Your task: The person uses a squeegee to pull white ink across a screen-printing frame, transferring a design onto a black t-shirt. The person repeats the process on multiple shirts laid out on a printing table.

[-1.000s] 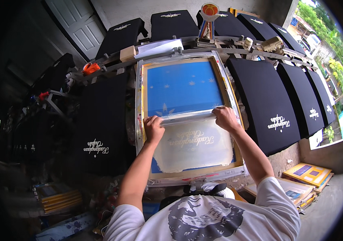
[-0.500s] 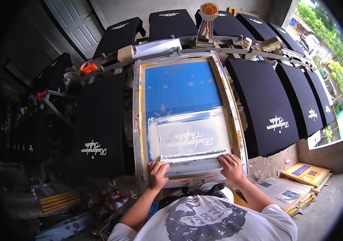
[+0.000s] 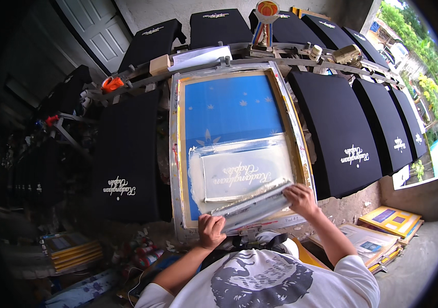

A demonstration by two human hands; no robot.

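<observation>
A screen-printing frame point(image 3: 301, 154) lies before me, its blue mesh point(image 3: 231, 108) patterned with pale leaf shapes, its lower part coated in white ink point(image 3: 237, 187) around a pale script design. Over the frame's lower end I grip a metal squeegee point(image 3: 249, 205) held slantwise, right end higher, its edge smeared with ink. My left hand point(image 3: 212, 229) is closed on its left end; my right hand point(image 3: 298, 198) is closed on its right end. Black shirts with white script prints point(image 3: 333, 128) lie stretched on boards either side, including one on the left point(image 3: 121, 143).
A rail behind the frame carries white paper point(image 3: 201, 57), a cardboard block point(image 3: 160, 64), an orange object point(image 3: 112, 84), a trophy point(image 3: 266, 25) and a beige tool point(image 3: 346, 54). Yellow-edged screens are stacked low at the right point(image 3: 391, 220) and left point(image 3: 75, 251). An opening at right shows plants point(image 3: 429, 97).
The squeegee came from mid-screen down to the near edge, both hands on it. Since half a second ago its right end rose and turned diagonal; my left hand moved slightly right and down.
</observation>
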